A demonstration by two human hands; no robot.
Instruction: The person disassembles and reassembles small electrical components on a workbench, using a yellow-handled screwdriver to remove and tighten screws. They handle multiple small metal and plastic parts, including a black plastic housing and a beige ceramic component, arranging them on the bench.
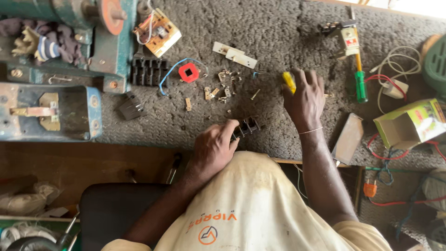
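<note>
My left hand (pixel 214 148) grips a small black slotted plastic part (pixel 247 126) near the front edge of the grey rough mat (pixel 269 32). My right hand (pixel 305 99) lies palm down on the mat, its fingers over a yellow-handled tool (pixel 289 81); I cannot tell if they are closed around it. Small screws and metal contacts (pixel 223 88) lie scattered just left of my right hand. A red square bobbin (pixel 188 73) with a blue wire sits further left.
A teal machine (pixel 60 69) fills the left. A small circuit board (pixel 158 31), a black finned block (pixel 148 70), a white bracket (pixel 234 55), a green-handled screwdriver (pixel 361 86), an open green carton (pixel 411 123), a metal plate (pixel 348 138) and loose wires (pixel 395 69) lie around.
</note>
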